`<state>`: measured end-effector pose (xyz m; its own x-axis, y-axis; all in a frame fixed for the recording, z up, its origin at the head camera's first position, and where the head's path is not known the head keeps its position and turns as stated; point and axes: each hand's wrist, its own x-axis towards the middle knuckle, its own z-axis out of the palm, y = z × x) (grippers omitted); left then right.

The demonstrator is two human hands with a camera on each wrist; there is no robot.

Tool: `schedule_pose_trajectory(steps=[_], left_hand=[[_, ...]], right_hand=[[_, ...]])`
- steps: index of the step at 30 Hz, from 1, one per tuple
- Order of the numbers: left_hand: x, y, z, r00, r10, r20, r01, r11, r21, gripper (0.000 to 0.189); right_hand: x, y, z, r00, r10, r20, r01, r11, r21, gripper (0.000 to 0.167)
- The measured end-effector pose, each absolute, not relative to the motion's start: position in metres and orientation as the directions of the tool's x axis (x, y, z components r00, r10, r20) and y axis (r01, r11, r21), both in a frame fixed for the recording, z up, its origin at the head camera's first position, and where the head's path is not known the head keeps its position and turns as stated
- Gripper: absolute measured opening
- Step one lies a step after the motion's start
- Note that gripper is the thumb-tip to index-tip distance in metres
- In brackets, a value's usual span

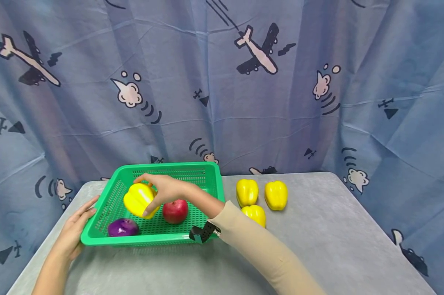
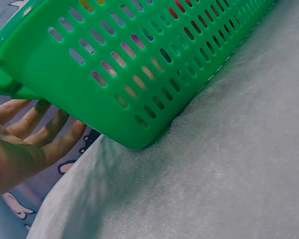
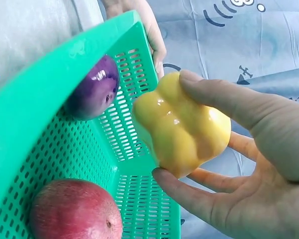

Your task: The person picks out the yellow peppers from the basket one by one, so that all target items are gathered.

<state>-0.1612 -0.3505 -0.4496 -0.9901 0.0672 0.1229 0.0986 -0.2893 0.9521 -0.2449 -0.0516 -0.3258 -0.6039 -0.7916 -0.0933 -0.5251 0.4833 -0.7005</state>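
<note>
My right hand (image 1: 166,190) holds a yellow bell pepper (image 1: 137,199) between thumb and fingers, above the left part of a green plastic basket (image 1: 155,237). In the right wrist view the pepper (image 3: 181,127) shows its lobed end, with the thumb on one side and fingers on the other. My left hand (image 1: 72,231) touches the basket's left side from outside, its fingers (image 2: 54,132) fairly straight along the wall. Inside the basket lie a glossy round purple vegetable (image 1: 123,228), near the front left corner, and a round red fruit (image 1: 175,212), right of the pepper.
Three more yellow bell peppers (image 1: 276,195) stand close together on the grey table (image 1: 329,229), right of the basket. A blue curtain (image 1: 222,82) with printed planes hangs behind the table. A small black device (image 1: 203,232) sits at my right wrist.
</note>
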Motion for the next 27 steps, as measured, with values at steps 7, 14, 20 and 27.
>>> schedule_pose_trajectory(steps=[7, 14, 20, 27], left_hand=[[-0.162, -0.351, -0.45, -0.989, 0.067, 0.13, 0.105, -0.293, 0.95, 0.051], [-0.162, -0.351, -0.45, -0.989, 0.066, 0.131, 0.105, -0.299, 0.948, 0.051], [-0.161, -0.352, -0.45, -0.989, 0.067, 0.135, 0.11, -0.289, 0.951, 0.051], [-0.162, -0.352, -0.45, -0.988, 0.073, 0.133, 0.106, -0.291, 0.951, 0.051]], right_hand=[[-0.238, -0.045, -0.325, -0.58, -0.81, -0.086, -0.532, 0.457, -0.713, 0.087], [-0.232, -0.037, -0.324, -0.559, -0.827, -0.06, -0.543, 0.42, -0.727, 0.086], [-0.228, -0.029, -0.325, -0.537, -0.843, -0.033, -0.538, 0.373, -0.756, 0.088], [-0.225, -0.017, -0.325, -0.541, -0.841, -0.029, -0.492, 0.344, -0.8, 0.086]])
